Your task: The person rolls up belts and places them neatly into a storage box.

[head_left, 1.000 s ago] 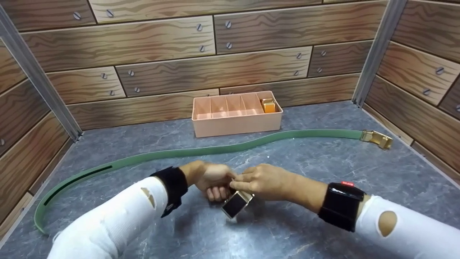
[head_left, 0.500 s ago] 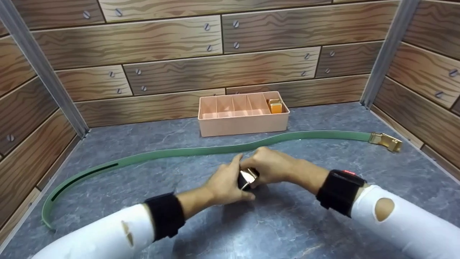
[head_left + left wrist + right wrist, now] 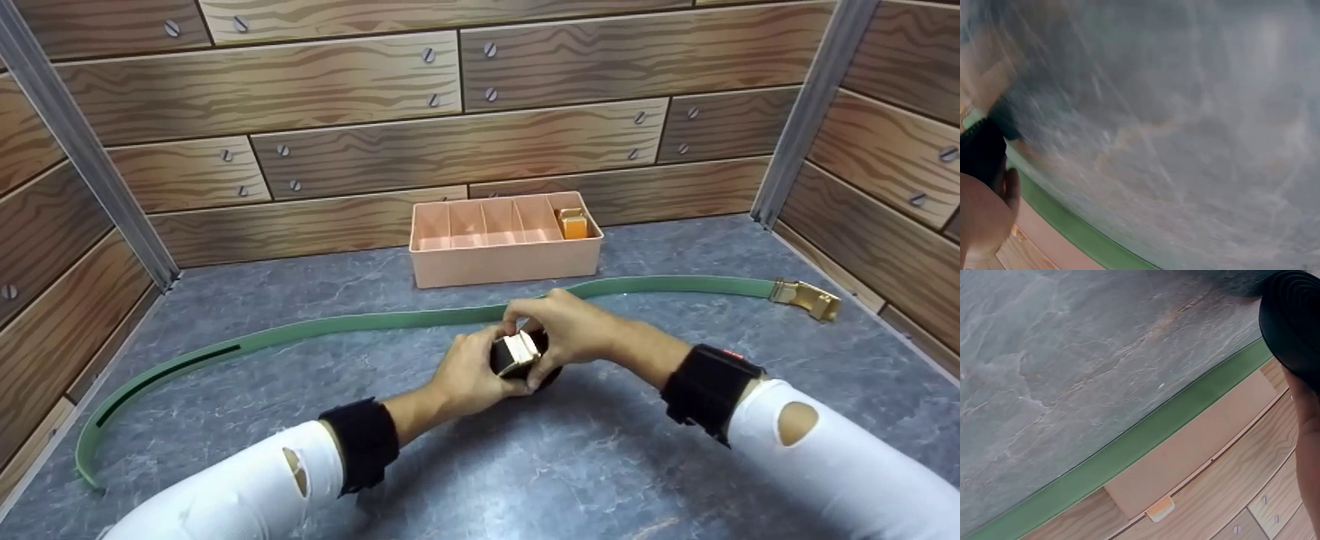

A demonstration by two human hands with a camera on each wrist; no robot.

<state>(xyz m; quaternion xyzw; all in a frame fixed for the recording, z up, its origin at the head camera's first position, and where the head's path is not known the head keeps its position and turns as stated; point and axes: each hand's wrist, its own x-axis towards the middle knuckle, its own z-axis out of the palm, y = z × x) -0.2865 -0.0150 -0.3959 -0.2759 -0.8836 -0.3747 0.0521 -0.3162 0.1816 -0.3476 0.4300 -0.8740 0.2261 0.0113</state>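
Observation:
Both hands hold a tightly rolled black belt [image 3: 1294, 326] with a gold buckle [image 3: 521, 347] on its outer side, just above the table. My left hand [image 3: 471, 375] grips the roll from the left, thumb toward the front. From the other side my right hand [image 3: 576, 330] curls its fingers and thumb round the roll and buckle. The coil's spiral edge shows in the right wrist view. In the left wrist view only a dark part of the roll [image 3: 979, 149] appears at the left edge. Behind the hands a green belt [image 3: 405, 320] lies stretched across the table.
A pink divided box [image 3: 506, 266] stands near the back wall, with a rolled orange belt [image 3: 574, 227] in its right compartment. The green belt's gold buckle [image 3: 810, 300] lies at the right. Wood-patterned walls [image 3: 360, 82] surround the grey marbled table [image 3: 480, 487].
The buckle hung below my hands with its dark face showing; now it sits up between them. My left hand has turned over, and both hands have moved slightly farther from me.

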